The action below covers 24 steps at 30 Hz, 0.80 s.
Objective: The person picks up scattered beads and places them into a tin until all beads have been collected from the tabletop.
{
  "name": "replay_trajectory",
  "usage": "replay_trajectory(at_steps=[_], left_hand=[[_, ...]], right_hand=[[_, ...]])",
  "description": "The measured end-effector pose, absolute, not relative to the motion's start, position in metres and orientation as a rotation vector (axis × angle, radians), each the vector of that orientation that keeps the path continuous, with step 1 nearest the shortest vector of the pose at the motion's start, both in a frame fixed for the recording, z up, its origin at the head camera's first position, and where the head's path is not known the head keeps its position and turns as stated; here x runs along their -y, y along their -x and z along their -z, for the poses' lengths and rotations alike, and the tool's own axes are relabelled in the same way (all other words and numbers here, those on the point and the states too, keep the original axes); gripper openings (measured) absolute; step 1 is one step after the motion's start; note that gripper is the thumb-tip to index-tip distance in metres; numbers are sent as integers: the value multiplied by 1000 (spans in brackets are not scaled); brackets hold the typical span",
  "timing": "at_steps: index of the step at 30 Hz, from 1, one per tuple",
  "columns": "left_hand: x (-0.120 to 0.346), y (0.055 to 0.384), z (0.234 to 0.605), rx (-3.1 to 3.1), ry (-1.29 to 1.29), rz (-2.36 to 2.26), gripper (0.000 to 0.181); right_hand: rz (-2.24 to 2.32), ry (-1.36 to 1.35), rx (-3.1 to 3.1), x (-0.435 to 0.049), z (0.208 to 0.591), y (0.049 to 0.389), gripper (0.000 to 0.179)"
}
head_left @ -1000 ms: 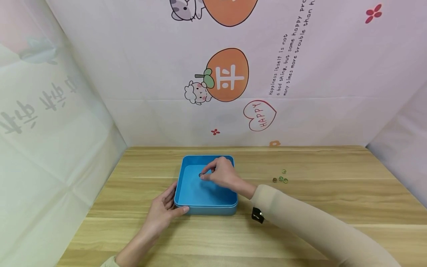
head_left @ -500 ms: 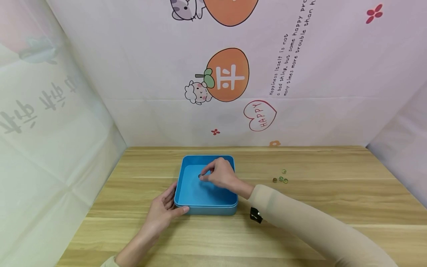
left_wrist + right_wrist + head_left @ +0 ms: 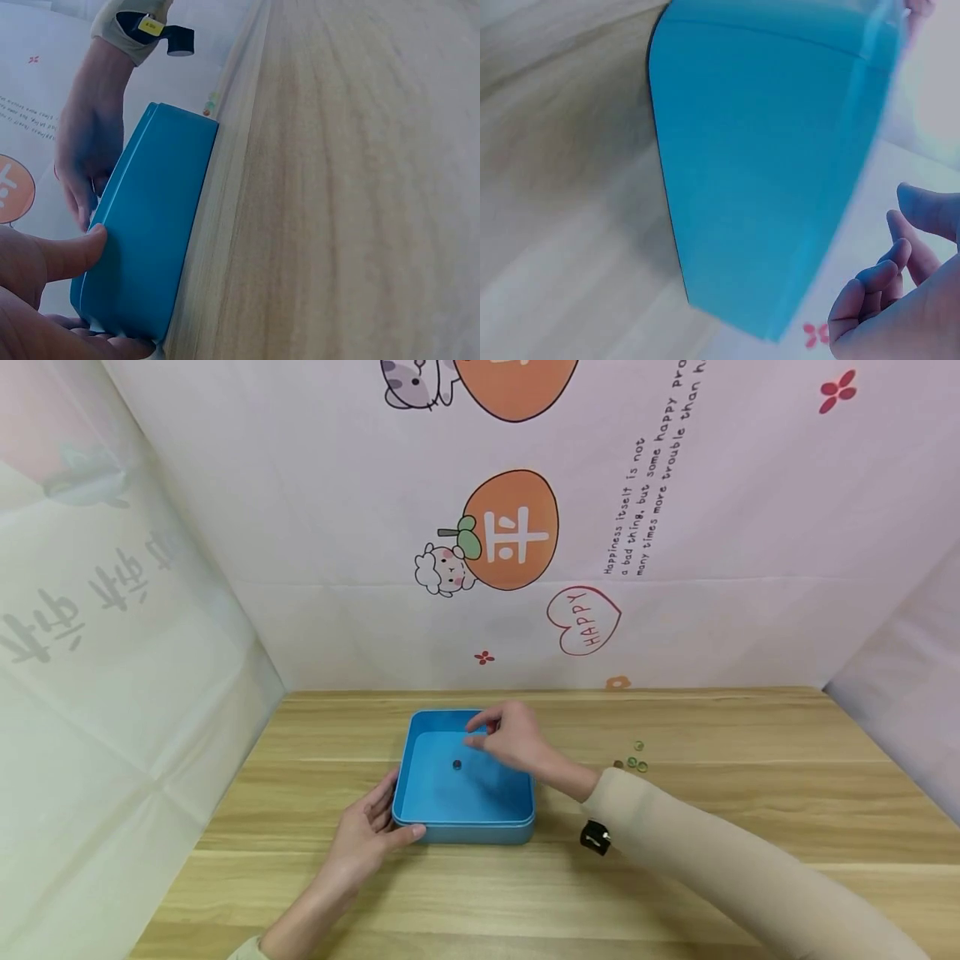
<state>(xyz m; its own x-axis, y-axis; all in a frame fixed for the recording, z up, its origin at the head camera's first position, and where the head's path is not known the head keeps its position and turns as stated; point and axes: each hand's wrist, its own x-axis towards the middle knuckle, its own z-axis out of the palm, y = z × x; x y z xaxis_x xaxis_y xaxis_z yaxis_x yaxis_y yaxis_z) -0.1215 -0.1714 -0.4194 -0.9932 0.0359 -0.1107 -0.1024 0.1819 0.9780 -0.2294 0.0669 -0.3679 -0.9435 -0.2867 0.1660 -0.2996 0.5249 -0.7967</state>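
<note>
A small dark marble (image 3: 457, 765) lies on the floor of the square blue box (image 3: 463, 833). My left hand (image 3: 360, 842) holds the box's near left corner, thumb on the front wall and fingers along the left side. In the left wrist view, that thumb (image 3: 71, 255) presses on the blue wall. Above the box's right part hovers my right hand (image 3: 510, 739), with thumb and index finger parted and nothing between them. The right wrist view shows that hand (image 3: 900, 292) beside the box wall, other fingers loosely bent.
To the right of the box, several small glass marbles lie on the wooden table (image 3: 720, 827): green ones (image 3: 632, 762) and a brown one (image 3: 618, 765), partly behind the right sleeve (image 3: 675, 818). A printed cloth wall (image 3: 360, 635) stands at the back.
My right hand has let go of the dark marble, which now lies in the box. That hand has moved up and to the right. The left hand has stayed put.
</note>
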Motion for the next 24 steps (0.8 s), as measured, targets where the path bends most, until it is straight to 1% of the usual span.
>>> replay_trajectory(at_steps=[4,7,14,24], left_hand=[[170,121,420,-2326,72,-1940,95],[170,122,420,-2331,67,-1939,95],[171,122,419,-2337,56,-1937,94],[171,121,421,-2329,49,-1950,93]], right_hand=[[-1432,-506,2718,-91,359,224,9],[-1419,-506,2710,-111,359,223,9],[-1375,-456,2702,-153,373,214,13],[-1350,-370,2675,-197,387,192,13]])
